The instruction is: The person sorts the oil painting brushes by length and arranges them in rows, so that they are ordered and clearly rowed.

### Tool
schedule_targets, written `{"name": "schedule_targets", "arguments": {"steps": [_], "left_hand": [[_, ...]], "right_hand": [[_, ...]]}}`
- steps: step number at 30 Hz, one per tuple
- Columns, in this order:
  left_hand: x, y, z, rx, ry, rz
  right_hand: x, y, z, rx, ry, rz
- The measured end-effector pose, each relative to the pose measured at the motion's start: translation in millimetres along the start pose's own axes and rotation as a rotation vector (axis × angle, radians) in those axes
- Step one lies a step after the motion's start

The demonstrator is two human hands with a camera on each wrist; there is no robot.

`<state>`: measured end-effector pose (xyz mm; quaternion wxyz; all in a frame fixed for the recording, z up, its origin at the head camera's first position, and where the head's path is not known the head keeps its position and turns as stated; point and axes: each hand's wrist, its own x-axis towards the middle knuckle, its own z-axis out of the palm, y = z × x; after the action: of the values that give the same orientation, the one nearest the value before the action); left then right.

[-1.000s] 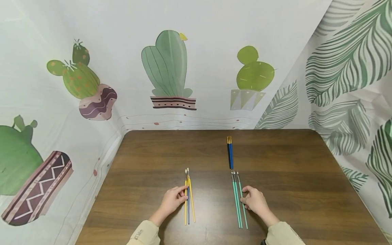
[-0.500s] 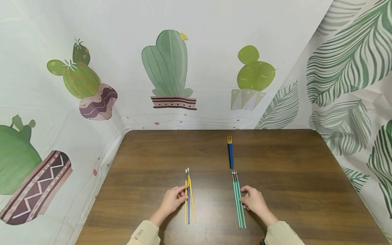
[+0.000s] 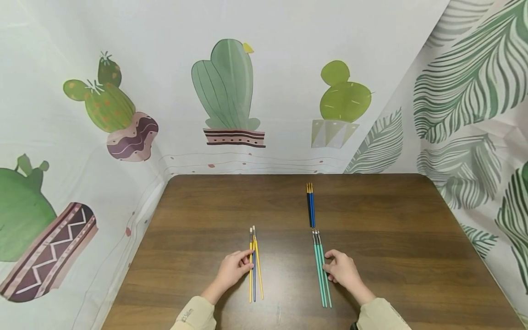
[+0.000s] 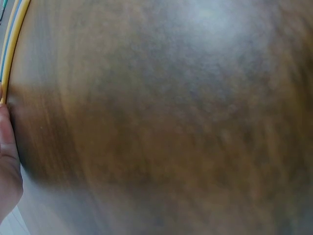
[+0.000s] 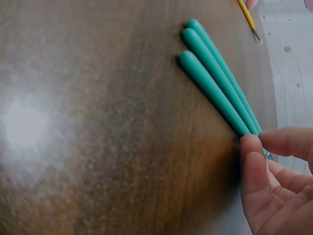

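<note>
A white hanging printed with green cacti and leaf fronds (image 3: 284,91) is being displayed behind everything, well beyond a trio of slim, teal-handled paintbrushes (image 3: 321,275). By a dark brown, wood-grained tabletop (image 3: 198,206), that teal trio is being supported flat, which is probably helping its round handles lie steady. Beige sleeves (image 3: 194,316) are being worn, their cuffs resting nearer the person than the teal trio.

The right hand (image 3: 343,270) is being held just to the right of the teal trio, and its outermost handle is apparently being pinched between thumb and index finger. A grip near mid-handle is presumably being used so that the brush's angle can be controlled.

The left hand (image 3: 232,269) is being held well to the left of the teal trio. Its thumb and index finger are being curled onto a mixed trio of slender paintbrushes, two yellow-handled with one blue-handled between (image 3: 254,284); a light pinch is being suggested, though the left wrist view is cutting off most of it. The right yellow handle is being left splayed, seemingly outside that pinch.

Just beyond the teal trio's bristle ends, a narrow bundle of shorter-looking, gold-tipped paintbrushes with dark and bright blue handles (image 3: 311,211) is being left untouched, its handles closely aligned.
</note>
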<state>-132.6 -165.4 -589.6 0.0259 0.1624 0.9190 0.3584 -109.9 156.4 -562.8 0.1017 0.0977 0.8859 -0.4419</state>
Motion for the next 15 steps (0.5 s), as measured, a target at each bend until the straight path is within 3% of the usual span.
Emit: {"name": "schedule_targets", "arguments": {"steps": [9,12,15], "left_hand": [[0.0,0.7,-0.8,-0.006,0.004,0.007],[-0.1,1.2,-1.3,-0.003,0.006,0.007],[-0.1,1.3,-1.4,-0.004,0.005,0.005]], "right_hand": [[4.5,-6,-2,0.037,0.019,-0.017],[6.6,-13,-1,0.14,-0.007,-0.017],[8.2,-23,2,0.311,-0.098,-0.006]]}}
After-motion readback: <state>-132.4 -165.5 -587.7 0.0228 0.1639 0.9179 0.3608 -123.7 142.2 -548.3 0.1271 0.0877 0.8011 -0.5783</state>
